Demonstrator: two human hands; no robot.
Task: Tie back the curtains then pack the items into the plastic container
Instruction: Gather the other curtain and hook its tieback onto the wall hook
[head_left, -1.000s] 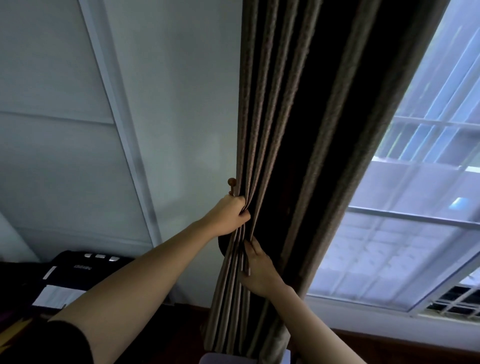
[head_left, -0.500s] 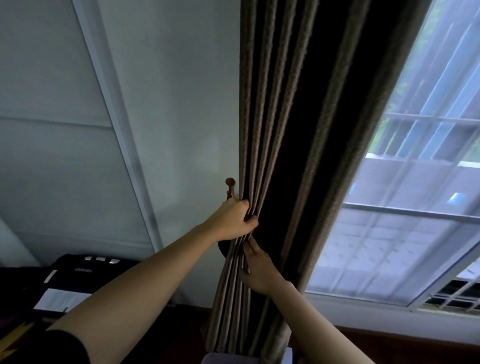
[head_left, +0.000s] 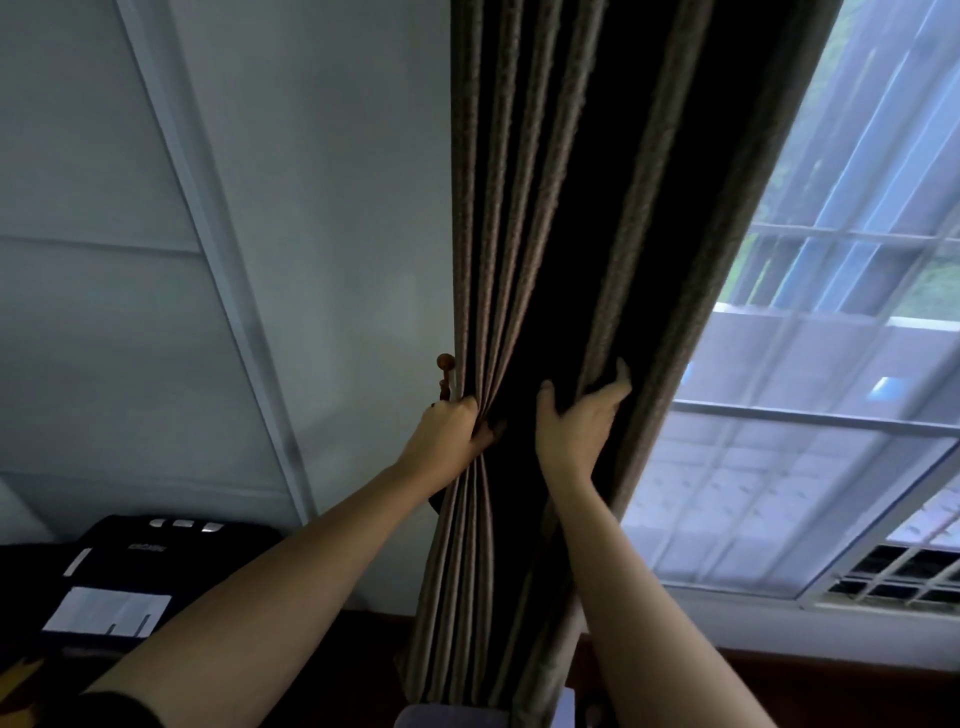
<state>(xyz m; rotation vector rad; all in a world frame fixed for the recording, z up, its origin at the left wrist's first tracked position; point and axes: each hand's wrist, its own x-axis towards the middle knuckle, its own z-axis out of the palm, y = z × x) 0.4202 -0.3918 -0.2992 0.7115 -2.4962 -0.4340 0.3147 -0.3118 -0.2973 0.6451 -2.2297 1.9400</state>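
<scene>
Left hand (head_left: 451, 436) clutches the curtain (head_left: 545, 260) folds beside the wooden hook (head_left: 445, 371); right hand (head_left: 579, 421) grips folds just right.

window (head_left: 779, 493), black device (head_left: 130, 551)

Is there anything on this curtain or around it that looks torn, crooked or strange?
Nothing stands out. The curtain hangs in straight folds with no tear visible. The left hand grips its folds beside the wooden hook on the wall, and the right hand grips folds nearer the window.
</scene>
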